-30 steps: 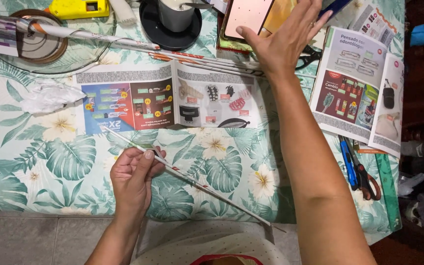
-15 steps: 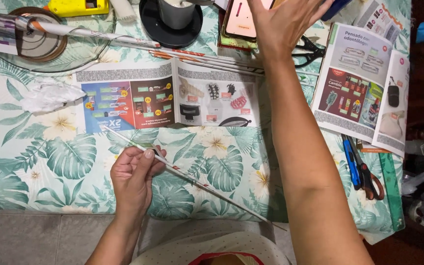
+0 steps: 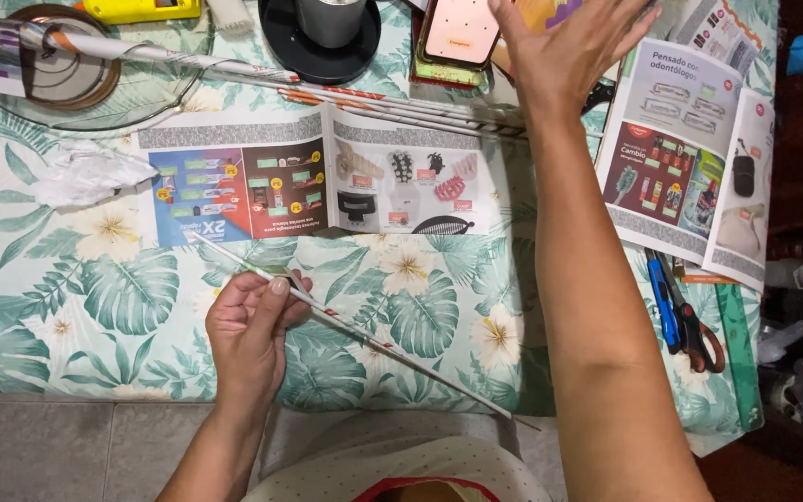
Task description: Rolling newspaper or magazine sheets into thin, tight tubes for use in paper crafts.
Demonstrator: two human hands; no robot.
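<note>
The left hand [image 3: 251,327], low and left of centre in the frame, is pinching a thin rolled paper stick [image 3: 346,325] between thumb and fingers near its upper end. The stick's long axis is running diagonally, from the upper left by the open catalogue [image 3: 318,177] down to the lower right, where it is passing the bench [image 3: 95,307] edge. The right hand [image 3: 573,46] is reaching to the top of the frame with fingers spread wide and gripping nothing, hovering just beside a phone [image 3: 460,33] and well apart from the stick. More rolled sticks [image 3: 392,102] are lying above the catalogue; scissors [image 3: 685,311] are resting at the right.
</note>
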